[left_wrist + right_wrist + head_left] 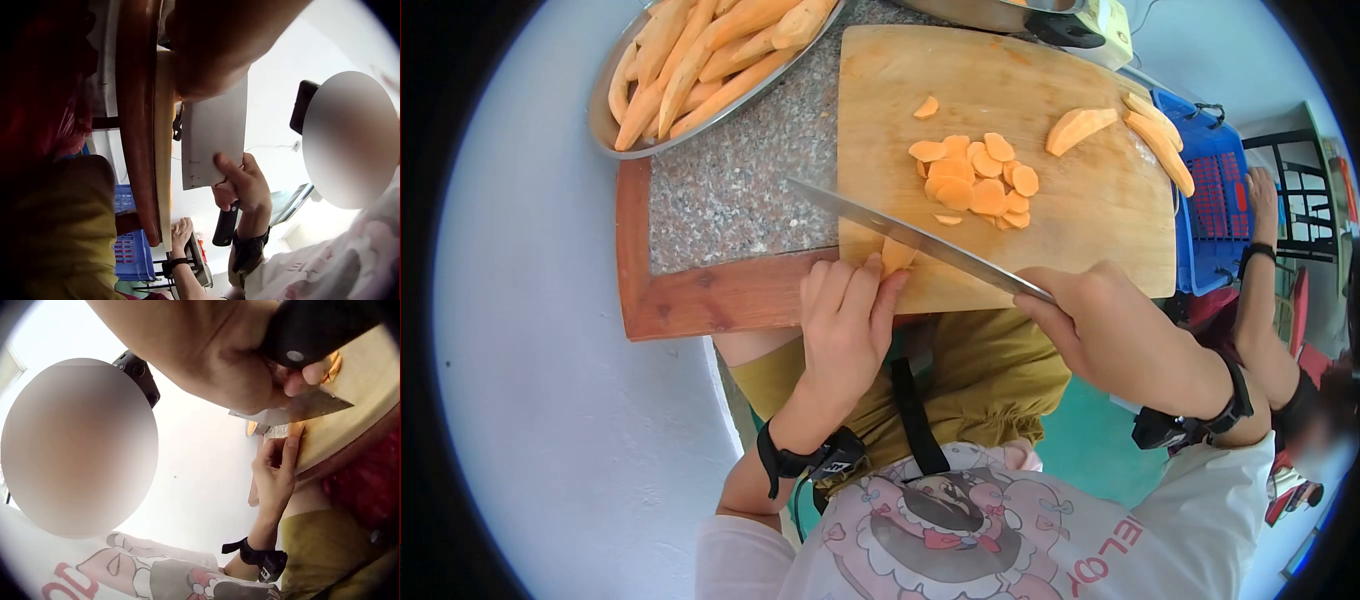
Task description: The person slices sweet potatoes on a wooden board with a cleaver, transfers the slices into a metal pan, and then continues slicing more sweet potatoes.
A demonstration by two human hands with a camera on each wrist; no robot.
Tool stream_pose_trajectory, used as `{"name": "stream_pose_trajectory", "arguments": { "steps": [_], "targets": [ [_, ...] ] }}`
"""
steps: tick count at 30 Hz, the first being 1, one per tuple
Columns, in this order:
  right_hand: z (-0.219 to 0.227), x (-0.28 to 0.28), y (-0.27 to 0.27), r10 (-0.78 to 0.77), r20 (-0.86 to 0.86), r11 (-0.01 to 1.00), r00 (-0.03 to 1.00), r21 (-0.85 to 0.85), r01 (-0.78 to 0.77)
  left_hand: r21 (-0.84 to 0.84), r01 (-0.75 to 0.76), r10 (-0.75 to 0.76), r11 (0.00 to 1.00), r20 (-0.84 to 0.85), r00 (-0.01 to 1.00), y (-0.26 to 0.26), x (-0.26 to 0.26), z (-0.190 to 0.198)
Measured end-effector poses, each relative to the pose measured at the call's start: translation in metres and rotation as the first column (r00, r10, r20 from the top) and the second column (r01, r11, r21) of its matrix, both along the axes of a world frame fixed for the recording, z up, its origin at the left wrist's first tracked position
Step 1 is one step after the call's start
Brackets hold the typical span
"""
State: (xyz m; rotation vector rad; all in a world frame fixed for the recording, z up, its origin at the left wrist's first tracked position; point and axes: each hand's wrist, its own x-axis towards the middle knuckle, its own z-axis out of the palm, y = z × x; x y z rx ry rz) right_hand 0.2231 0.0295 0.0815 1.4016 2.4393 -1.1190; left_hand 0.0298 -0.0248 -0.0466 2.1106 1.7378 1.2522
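Note:
In the head view, my left hand (838,305) holds a peeled orange sweet potato piece (897,256) at the near left edge of the wooden cutting board (1090,225). My right hand (1090,310) grips a cleaver (930,245), whose wide blade slants across the board, over the held piece. The left wrist view shows the broad blade (215,137) and its black handle (225,225). Thin round orange slices (975,175) lie in a pile beyond the blade. In the right wrist view, the left fingers (289,453) are right at the piece, below the blade.
A metal tray (622,150) heaped with long peeled sweet potatoes (700,60) stands at the back left. Larger cut pieces (1082,130) lie on the board's right side. A blue basket (1200,200) and another person's arm (1262,290) are to the right.

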Motion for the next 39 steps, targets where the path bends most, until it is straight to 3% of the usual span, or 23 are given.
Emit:
{"name": "stream_pose_trajectory", "arguments": {
  "steps": [2,4,7,11,16,39],
  "targets": [
    [-0.002,-0.002,0.000,-0.001,0.012,1.000,1.000,0.002,0.001,-0.010,-0.003,0.003,1.000,-0.003,1.000,0.000,0.001,0.000],
    [-0.017,-0.006,-0.001,0.101,0.005,0.984,0.995,0.148,-0.101,0.003,-0.006,0.006,1.000,-0.006,1.000,0.000,0.000,-0.003],
    [-0.028,-0.015,0.005,0.167,-0.033,0.964,0.985,0.218,-0.156,0.008,-0.001,0.001,1.000,-0.018,1.000,0.000,0.000,-0.003],
    [-0.024,-0.021,0.008,0.177,0.006,0.953,0.984,0.251,-0.173,0.015,-0.025,0.025,1.000,-0.036,0.999,-0.001,-0.001,-0.004],
    [-0.015,-0.012,0.002,0.045,-0.119,0.965,0.992,0.260,-0.013,-0.028,-0.061,0.060,0.998,-0.028,0.998,-0.005,0.001,0.000],
    [-0.011,-0.001,-0.014,-0.008,-0.086,0.987,0.996,0.159,0.022,-0.009,-0.064,0.064,0.998,0.011,0.998,-0.005,0.000,-0.004]
  ]
}}
